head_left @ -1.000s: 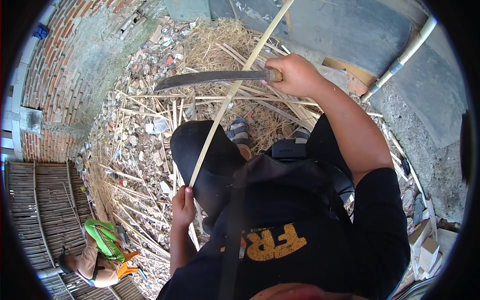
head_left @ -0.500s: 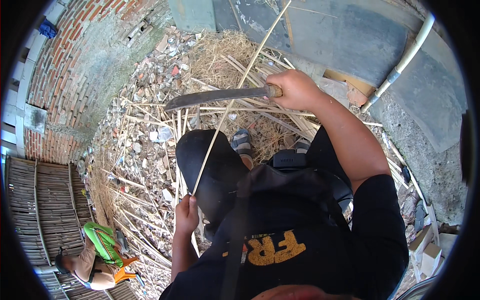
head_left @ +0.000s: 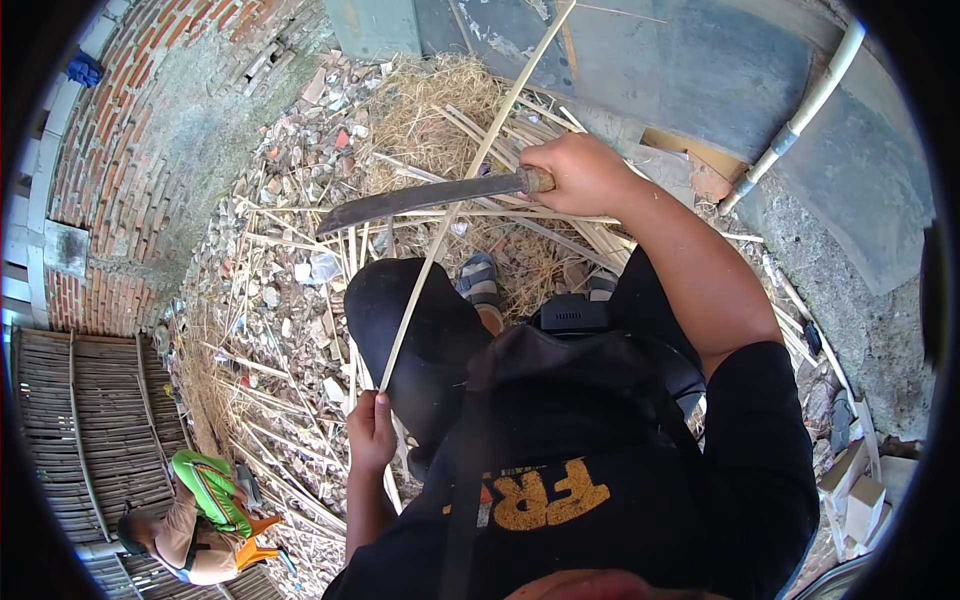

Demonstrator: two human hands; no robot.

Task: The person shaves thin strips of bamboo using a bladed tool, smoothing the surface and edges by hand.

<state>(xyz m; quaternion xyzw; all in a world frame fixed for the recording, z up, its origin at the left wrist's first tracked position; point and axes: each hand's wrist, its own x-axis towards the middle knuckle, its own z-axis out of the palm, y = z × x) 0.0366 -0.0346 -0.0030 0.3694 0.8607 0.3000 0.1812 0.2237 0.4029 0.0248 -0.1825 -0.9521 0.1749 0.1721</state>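
Observation:
My right hand point(head_left: 575, 172) is closed around the wooden handle of a machete point(head_left: 425, 203), whose long dark blade points left. Between the thumb and fingers of my left hand point(head_left: 371, 430), the lower end of a thin pale bamboo strip point(head_left: 416, 297) is pinched. The strip slants up and to the right across my left knee, its far end near the top of the view. The blade crosses the strip about midway; whether they touch, I cannot tell. Curly shavings point(head_left: 440, 115) lie heaped beyond the blade.
Rubble and loose bamboo strips point(head_left: 290, 480) cover the ground around my sandalled feet. A brick wall point(head_left: 130, 150) rises at left, grey panels point(head_left: 690, 80) and a pipe point(head_left: 795, 125) at upper right. Another person point(head_left: 195, 530) sits at lower left by a bamboo-slat screen point(head_left: 80, 430).
The machete has tilted, its tip now slightly lower and its handle end about level with before. The strip is turned a little, showing a wider face. Both hands keep their grip.

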